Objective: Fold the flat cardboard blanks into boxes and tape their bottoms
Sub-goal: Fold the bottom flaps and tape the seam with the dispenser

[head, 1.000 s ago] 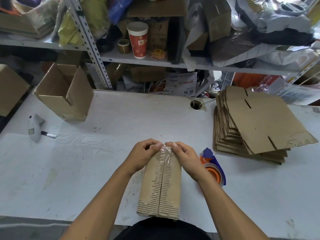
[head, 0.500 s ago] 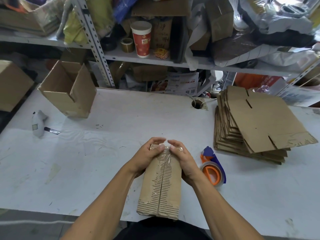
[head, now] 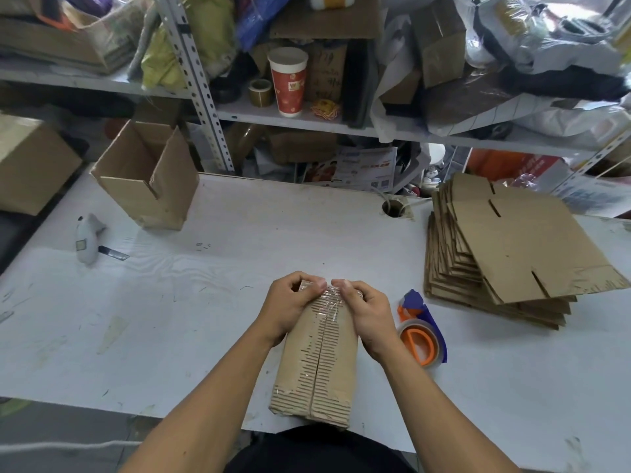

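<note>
We work on the white bench (head: 211, 302), where the stack of flat blanks (head: 512, 261) lies at the far right and a finished open box (head: 150, 186) stands at the far left. The box in hand (head: 317, 356) lies bottom-up at the near edge, just in front of the body, its two flaps meeting along a centre seam covered by clear tape (head: 327, 302). The left hand (head: 290, 308) and right hand (head: 365, 312) curl over the far end of the box, each grip clamped on the cardboard with thumbs pressing the wrinkled tape end down over the edge. To do this well, we judge, we should rub outward from the seam so the tail lies flat, holding the flaps flush. The tape dispenser (head: 421, 332) rests just beside the right wrist, and a small white cutter (head: 88, 237) lies well apart at the left.
</note>
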